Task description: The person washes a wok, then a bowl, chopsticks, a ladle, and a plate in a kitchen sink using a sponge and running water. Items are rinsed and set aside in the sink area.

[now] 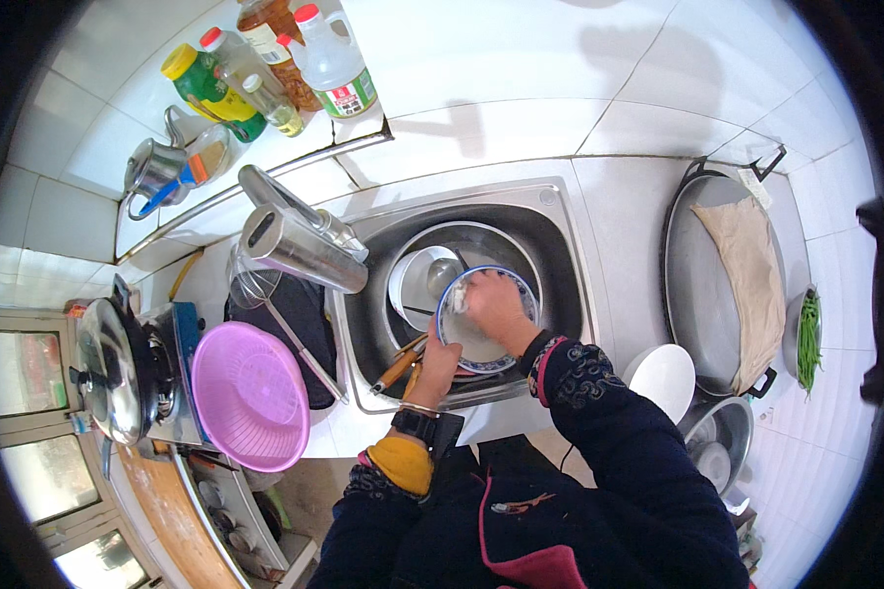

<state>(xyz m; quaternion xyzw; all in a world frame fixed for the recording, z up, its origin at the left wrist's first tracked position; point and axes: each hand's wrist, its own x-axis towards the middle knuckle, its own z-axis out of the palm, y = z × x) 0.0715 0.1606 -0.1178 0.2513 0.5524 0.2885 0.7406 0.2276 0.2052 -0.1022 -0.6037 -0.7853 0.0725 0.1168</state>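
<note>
My left hand [439,362] grips the near-left rim of a white bowl [479,344] with a blue patterned border, tilted over the sink [567,243]. Inside that bowl, my right hand [495,303] presses against the surface, blurred. Something whitish shows at its fingers; whether it is a cloth or suds is unclear. Below and behind the bowl, a large metal basin [479,230] sits in the sink, holding a white enamel-like basin [404,283] and a metal ladle [443,277]. Wooden-handled utensils [396,372] lean at the sink's near-left side.
A faucet [280,195] and a metal cylinder [306,250] stand left of the sink. Beside them are a wire skimmer [265,291] and pink colander [250,397]. On the right are a white bowl [661,383], a large pan [696,272] and green beans [808,342]. Bottles [339,81] line the ledge.
</note>
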